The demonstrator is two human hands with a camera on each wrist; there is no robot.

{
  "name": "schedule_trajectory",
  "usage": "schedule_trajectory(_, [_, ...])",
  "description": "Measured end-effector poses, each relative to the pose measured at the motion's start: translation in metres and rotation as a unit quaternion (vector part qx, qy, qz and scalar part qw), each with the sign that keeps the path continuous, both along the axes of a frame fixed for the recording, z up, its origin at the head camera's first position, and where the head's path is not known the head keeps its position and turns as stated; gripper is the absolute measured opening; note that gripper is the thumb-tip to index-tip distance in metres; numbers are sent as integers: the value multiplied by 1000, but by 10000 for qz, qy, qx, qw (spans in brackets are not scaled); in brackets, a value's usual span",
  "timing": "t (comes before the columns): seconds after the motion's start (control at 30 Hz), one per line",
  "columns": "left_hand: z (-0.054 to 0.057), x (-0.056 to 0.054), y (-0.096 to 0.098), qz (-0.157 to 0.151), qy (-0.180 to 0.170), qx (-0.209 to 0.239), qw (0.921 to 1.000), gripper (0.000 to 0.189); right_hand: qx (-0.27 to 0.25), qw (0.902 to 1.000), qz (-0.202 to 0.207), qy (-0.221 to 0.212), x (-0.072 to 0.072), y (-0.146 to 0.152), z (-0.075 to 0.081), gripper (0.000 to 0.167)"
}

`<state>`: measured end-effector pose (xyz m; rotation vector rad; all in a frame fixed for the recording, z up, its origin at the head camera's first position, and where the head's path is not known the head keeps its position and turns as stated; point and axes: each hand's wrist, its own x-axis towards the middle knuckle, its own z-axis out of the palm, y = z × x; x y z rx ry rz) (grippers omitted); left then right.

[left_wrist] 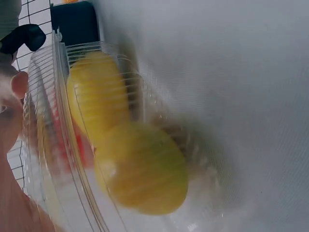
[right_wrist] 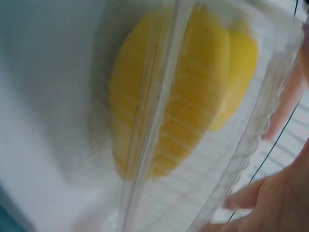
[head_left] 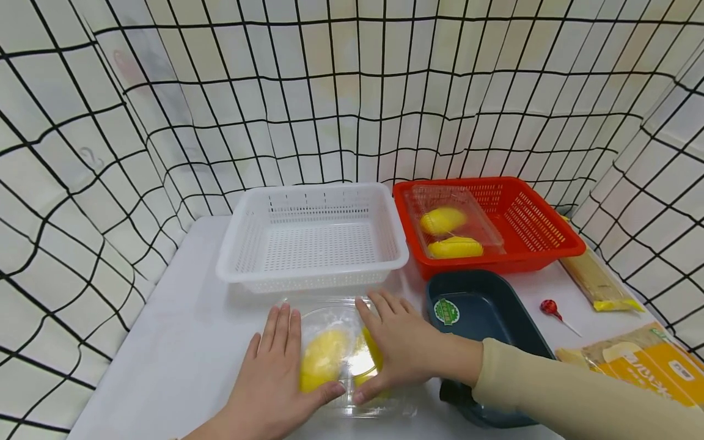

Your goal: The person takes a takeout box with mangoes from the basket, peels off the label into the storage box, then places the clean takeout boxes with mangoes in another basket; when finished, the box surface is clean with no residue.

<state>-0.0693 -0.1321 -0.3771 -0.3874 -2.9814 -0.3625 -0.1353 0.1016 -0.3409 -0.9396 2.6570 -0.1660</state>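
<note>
A clear plastic clamshell box [head_left: 324, 307] stands on the white table with its lid down. Two yellow mangoes show inside, the left mango [head_left: 321, 360] plainly and the other mango [head_left: 372, 351] partly covered by my right hand. My left hand [head_left: 277, 370] lies along the left side of the box, fingers straight and close together. On the other side, my right hand [head_left: 404, 345] rests on the lid with spread fingers. Both thumbs point inward over the near part of the lid. The right wrist view shows the box seam [right_wrist: 157, 113] running past a mango [right_wrist: 203, 82].
A white basket [head_left: 233, 269] stands behind the box. To its right, a red basket [head_left: 528, 260] holds another clear box of mangoes [head_left: 442, 220]. A dark blue dish [head_left: 495, 299] sits right of my hands, with a lollipop [head_left: 550, 307] and an orange packet [head_left: 643, 366] beyond. Black netting [head_left: 357, 116] surrounds the table.
</note>
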Motion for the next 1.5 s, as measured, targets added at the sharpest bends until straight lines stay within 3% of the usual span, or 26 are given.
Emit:
schedule_trajectory(0.17, [-2,4,5,154,146,-61,9998,127,428,9957,-214,794,22,-7,0,127])
schedule_trajectory(0.27, [-2,5,6,88,116,-73,9999,127,611,9932,-253,963,30,-7,5,127])
schedule_trajectory(0.37, [-2,4,5,-56,120,-71,9999,127,554,9958,-361,629,28,-4,13,124])
schedule_trajectory(0.5, [0,-1,1,-279,138,-24,9995,127,136,9981,-594,-128,12,0,22,114])
schedule_trajectory(0.7, [0,-10,-6,-728,154,36,9972,123,-484,9887,-751,-1200,-14,3,19,99])
schedule_trajectory(0.93, [0,-32,-21,-1437,228,-45,9893,119,-578,9846,-663,-1514,-25,2,14,101])
schedule_trajectory(1.17, [-3,-49,-36,-2121,318,-32,9767,111,-544,9790,-847,-1773,-21,4,11,105])
schedule_trajectory(1.33, [0,-44,-42,-2045,354,-44,9782,110,-531,9765,-990,-1837,-14,3,11,105])
schedule_trajectory(1.5, [2,-31,-43,-1387,157,249,9899,107,-600,9705,-1238,-1982,-9,6,10,105])
